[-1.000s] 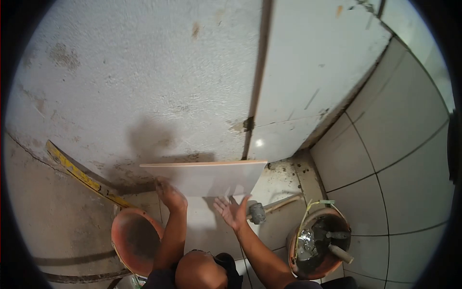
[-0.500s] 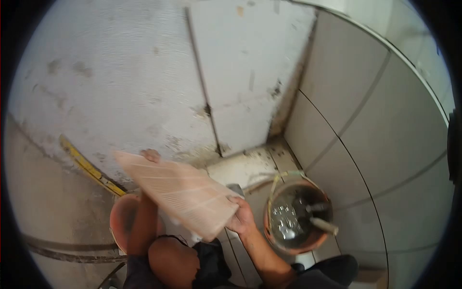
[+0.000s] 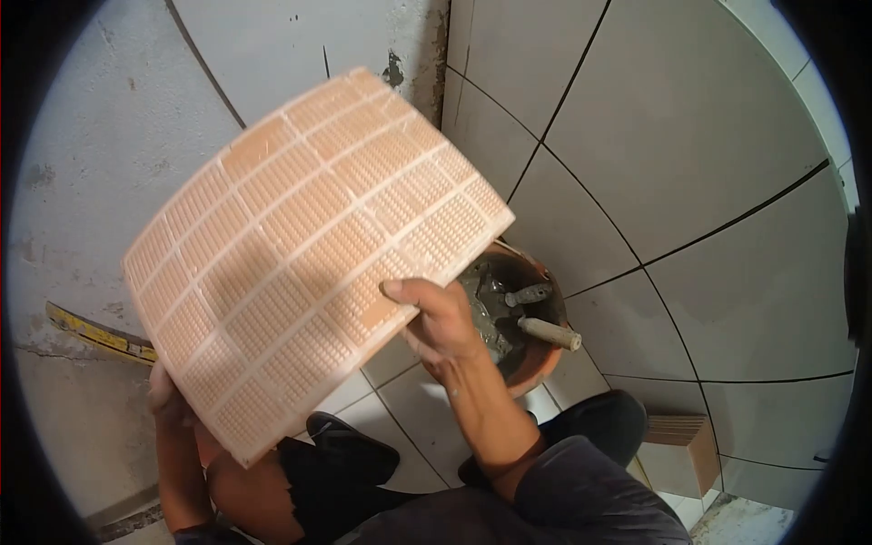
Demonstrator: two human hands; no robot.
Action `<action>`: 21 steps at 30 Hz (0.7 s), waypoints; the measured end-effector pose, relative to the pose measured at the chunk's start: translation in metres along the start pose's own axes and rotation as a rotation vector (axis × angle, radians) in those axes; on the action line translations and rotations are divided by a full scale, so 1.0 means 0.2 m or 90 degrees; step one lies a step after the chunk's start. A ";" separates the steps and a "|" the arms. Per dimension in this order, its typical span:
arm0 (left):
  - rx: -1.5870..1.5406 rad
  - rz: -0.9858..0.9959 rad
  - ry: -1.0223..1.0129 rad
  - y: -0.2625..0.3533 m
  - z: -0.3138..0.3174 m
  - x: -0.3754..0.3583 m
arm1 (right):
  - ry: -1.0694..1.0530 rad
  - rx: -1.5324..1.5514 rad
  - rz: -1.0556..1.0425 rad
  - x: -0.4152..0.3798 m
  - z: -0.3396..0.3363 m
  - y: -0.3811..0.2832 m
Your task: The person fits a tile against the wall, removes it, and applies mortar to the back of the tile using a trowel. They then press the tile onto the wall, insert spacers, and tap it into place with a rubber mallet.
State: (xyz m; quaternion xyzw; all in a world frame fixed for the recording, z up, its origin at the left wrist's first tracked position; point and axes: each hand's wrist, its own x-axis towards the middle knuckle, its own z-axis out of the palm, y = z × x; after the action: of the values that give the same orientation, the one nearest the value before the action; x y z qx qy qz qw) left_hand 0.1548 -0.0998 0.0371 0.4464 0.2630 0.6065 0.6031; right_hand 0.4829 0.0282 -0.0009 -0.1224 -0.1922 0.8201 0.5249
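A large ceramic tile is held up in front of me, its ribbed orange-pink back turned toward my view. My right hand grips its near right edge, thumb on the ribbed back and fingers underneath. On the lower left edge, my left hand is closed round the tile, with part of its fingers hidden behind it. Beyond my right hand stands an orange bucket, partly covered by the tile. Wet grey mortar fills part of it, and a pale tool handle and a grey, mortar-smeared handle stick out.
A yellow spirit level leans against the rough white wall at left. Grey tiles with dark joints cover the right wall. A stack of tiles stands at its foot, near my black shoes on the tiled floor.
The tile has been raised and turned, so its ribbed back now faces me more fully. My view has shifted right, and both hands keep their hold on the edges.
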 end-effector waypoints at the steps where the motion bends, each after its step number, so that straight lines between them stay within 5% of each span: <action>1: 0.087 -0.072 0.068 -0.01 0.02 0.02 | -0.034 -0.042 0.008 0.02 0.01 -0.03; 3: 0.148 -0.165 0.217 -0.05 0.08 0.09 | -0.060 -0.088 0.015 0.07 0.04 -0.08; 6: 0.059 -0.173 0.217 -0.16 0.03 0.18 | -0.080 -0.234 0.122 0.11 0.04 -0.20; 8: -0.034 -0.152 0.168 -0.27 -0.03 0.22 | -0.381 -0.490 0.324 0.10 -0.05 -0.31; 10: -0.123 -0.120 0.118 -0.34 -0.09 0.20 | -0.374 -0.773 0.542 0.08 -0.21 -0.45; 11: -0.121 -0.090 0.111 -0.37 -0.12 0.20 | -0.238 -0.992 0.568 0.04 -0.24 -0.52; 13: -0.142 -0.102 0.105 -0.38 -0.10 0.23 | -0.136 -1.625 0.351 -0.06 -0.54 -0.60; 15: -0.135 -0.092 0.106 -0.37 -0.08 0.27 | -0.057 -1.799 0.093 -0.20 -0.81 -0.61; 18: -0.126 -0.081 0.128 -0.37 -0.09 0.32 | -0.167 -1.943 0.257 -0.22 -0.94 -0.51; 19: -0.117 -0.085 0.144 -0.37 -0.09 0.31 | -0.213 -1.889 0.109 -0.23 -0.95 -0.49; 21: -0.096 -0.119 0.123 -0.43 -0.23 0.23 | -0.229 -1.904 0.153 -0.21 -1.07 -0.41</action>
State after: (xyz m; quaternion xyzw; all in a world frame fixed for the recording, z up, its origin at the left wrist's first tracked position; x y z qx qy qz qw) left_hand 0.1633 -0.0327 -0.0476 0.3131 0.3140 0.6060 0.6604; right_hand 0.6533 0.0613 -0.1555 -0.4439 -0.8742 -0.0847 -0.1776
